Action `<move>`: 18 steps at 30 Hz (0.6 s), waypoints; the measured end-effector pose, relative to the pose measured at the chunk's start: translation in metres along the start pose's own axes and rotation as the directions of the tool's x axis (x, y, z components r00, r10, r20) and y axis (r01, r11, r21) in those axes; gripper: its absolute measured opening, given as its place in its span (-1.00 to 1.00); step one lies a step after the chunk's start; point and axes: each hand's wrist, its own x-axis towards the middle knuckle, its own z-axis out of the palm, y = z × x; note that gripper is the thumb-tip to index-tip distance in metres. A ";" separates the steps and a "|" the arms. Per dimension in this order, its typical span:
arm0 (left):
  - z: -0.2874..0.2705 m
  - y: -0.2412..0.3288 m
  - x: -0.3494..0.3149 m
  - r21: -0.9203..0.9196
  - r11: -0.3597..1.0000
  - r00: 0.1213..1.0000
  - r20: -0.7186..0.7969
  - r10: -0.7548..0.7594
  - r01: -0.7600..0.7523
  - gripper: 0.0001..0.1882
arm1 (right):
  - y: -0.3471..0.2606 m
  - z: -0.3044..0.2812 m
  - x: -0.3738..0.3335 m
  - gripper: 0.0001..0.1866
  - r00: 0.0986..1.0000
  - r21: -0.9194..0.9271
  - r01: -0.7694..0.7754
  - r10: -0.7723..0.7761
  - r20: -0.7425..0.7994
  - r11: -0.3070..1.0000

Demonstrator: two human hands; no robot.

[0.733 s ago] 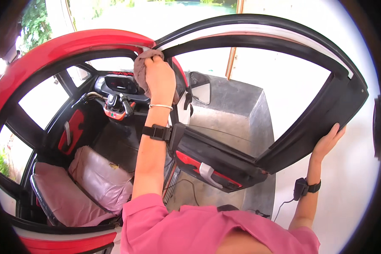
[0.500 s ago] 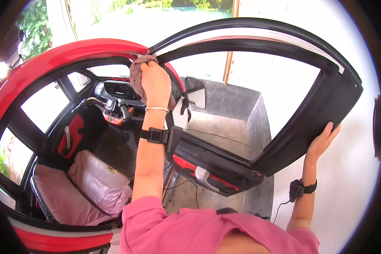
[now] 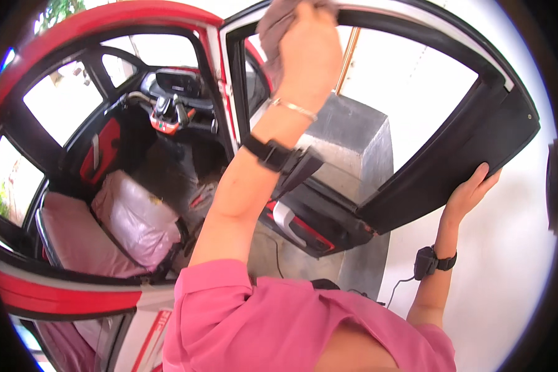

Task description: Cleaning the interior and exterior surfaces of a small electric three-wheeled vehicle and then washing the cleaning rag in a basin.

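In the head view, the left hand [image 3: 310,59] is closed on a bunched, mauve-brown soft fabric cloth [image 3: 274,37], which is at the upper front part of an open black vehicle door with a pale strip along its arched window frame [image 3: 443,152]. The cloth bulges out on the left side of the fist; its visible length runs roughly up and down, slantwise across the front end of the door's top rail. The picture's upper edge cuts it off, and I cannot tell whether it touches the rail. From the fist, the rail curves away rightward to the door's far upper corner.

The right hand [image 3: 468,195] is well apart from the cloth, at the outer edge of the door's broad black panel, below that corner. Its fingers lie against the edge, but whether they grip it I cannot tell. The left hand is thus nearer the hinge side, beside the glossy red curved roof rim [image 3: 115,22]; the right is nearer the door's free edge.
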 end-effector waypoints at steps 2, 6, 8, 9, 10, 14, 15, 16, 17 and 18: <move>-0.010 0.017 0.006 -0.260 0.960 0.988 0.138 -0.065 0.099 -0.80 | -0.001 -0.001 -0.001 -0.41 1.000 -0.014 0.009 -0.009 0.012 1.000; 0.001 0.010 0.007 -0.655 0.739 0.987 -0.133 0.089 -0.155 -0.84 | 0.001 -0.005 0.002 -0.44 0.999 -0.028 0.038 -0.038 0.014 0.999; 0.000 0.006 -0.003 -0.254 0.963 0.995 -0.060 0.080 -0.092 -0.84 | 0.000 -0.008 0.002 -0.44 0.999 -0.044 0.036 -0.035 0.022 0.998; -0.002 -0.005 -0.009 -0.182 0.981 0.998 -0.037 0.060 -0.066 -0.85 | 0.000 -0.010 0.003 -0.44 0.999 -0.048 0.038 -0.037 0.027 0.998; -0.005 -0.019 -0.014 -0.102 0.994 0.999 -0.015 0.041 -0.043 -0.85 | 0.000 -0.009 0.003 -0.44 0.999 -0.058 0.049 -0.047 0.025 0.997; 0.008 -0.074 -0.031 -0.510 0.858 0.993 -0.061 -0.105 0.059 -0.82 | 0.005 -0.003 0.000 -0.43 0.996 -0.093 0.090 -0.091 -0.007 0.992; 0.006 -0.083 -0.039 0.052 0.996 0.992 0.102 -0.074 0.069 -0.87 | 0.005 -0.004 0.000 -0.43 0.996 -0.104 0.090 -0.090 -0.002 0.991; 0.000 -0.095 -0.045 0.053 0.996 0.991 0.105 -0.079 0.074 -0.87 | 0.003 -0.005 0.001 -0.43 0.996 -0.118 0.082 -0.084 -0.019 0.990; -0.002 -0.109 -0.050 0.015 0.999 0.997 0.061 -0.047 0.047 -0.84 | 0.003 -0.003 0.001 -0.42 0.996 -0.132 0.074 -0.079 -0.037 0.988; -0.006 -0.124 -0.058 -0.023 1.000 1.000 0.017 -0.017 0.018 -0.82 | 0.002 -0.003 0.001 -0.42 0.996 -0.135 0.075 -0.080 -0.032 0.988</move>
